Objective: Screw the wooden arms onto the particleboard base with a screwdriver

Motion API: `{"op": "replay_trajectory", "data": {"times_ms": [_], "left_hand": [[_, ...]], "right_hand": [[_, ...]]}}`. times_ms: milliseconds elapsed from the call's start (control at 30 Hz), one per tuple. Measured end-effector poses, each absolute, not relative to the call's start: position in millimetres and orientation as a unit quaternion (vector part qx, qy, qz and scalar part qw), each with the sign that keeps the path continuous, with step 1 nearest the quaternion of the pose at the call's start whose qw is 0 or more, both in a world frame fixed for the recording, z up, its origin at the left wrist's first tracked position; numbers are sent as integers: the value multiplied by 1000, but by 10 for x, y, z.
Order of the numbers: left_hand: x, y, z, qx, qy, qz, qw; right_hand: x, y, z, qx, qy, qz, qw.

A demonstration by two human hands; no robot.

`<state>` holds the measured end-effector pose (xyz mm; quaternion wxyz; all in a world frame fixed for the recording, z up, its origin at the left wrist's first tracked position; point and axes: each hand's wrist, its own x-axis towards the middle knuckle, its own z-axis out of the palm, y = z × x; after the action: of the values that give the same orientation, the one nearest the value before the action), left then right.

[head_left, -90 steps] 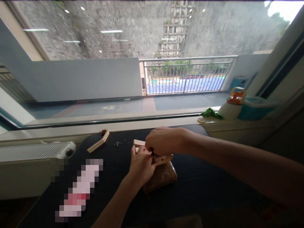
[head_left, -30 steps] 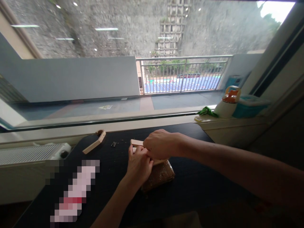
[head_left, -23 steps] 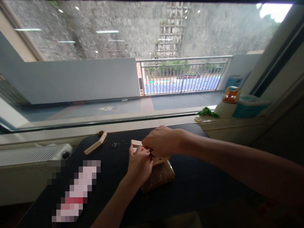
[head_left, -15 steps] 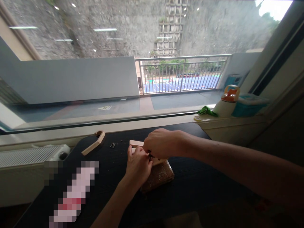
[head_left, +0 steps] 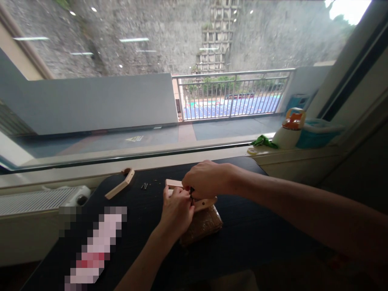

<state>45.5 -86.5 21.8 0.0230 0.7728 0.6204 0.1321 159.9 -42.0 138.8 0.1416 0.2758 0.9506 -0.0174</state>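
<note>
My left hand (head_left: pixel 177 209) is closed around a light wooden piece (head_left: pixel 173 184), pressing it from the near left side. Over the same piece, my right hand (head_left: pixel 207 180) curls in a fist around a small dark tool (head_left: pixel 192 190) whose kind I cannot make out. The tool's lower end meets the wood beside my left fingertips. A rounded wooden end with a hole (head_left: pixel 206 203) sticks out below my right hand. Under the wood lies a brown packet wrapped in shiny film (head_left: pixel 202 227). My hands hide the middle of the wooden piece.
On the black table (head_left: pixel 254 226) lie a hooked wooden part (head_left: pixel 121 186) and several small metal screws (head_left: pixel 144 186). A blurred-out pinkish item (head_left: pixel 97 242) is at the left. The windowsill holds a spray bottle (head_left: pixel 289 131), a green cloth (head_left: pixel 263 141) and a teal box (head_left: pixel 319 132).
My right hand has lifted and turned slightly, showing more of the dark tool and the holed wooden end. The left hand keeps its place.
</note>
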Motion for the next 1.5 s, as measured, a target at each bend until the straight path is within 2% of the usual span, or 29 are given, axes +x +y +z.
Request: {"op": "replay_trajectory", "data": {"times_ms": [333,633,900,1067,1500], "left_hand": [[461,-850,220,773,621,127,23],[450,-870,224,774,621,122,32],[447,-886,218,771,619,143,38],[449,-869,226,769,623,137,49],[468,-864,228,782,612,120,25]], "right_hand": [[1553,-395,1328,220,961,3,170],[1588,-401,1329,284,946,-16,156],[1550,-405,1402,240,961,2,137],[1551,-336,1334,214,965,-12,149],[1713,-358,1401,270,944,-68,177]]}}
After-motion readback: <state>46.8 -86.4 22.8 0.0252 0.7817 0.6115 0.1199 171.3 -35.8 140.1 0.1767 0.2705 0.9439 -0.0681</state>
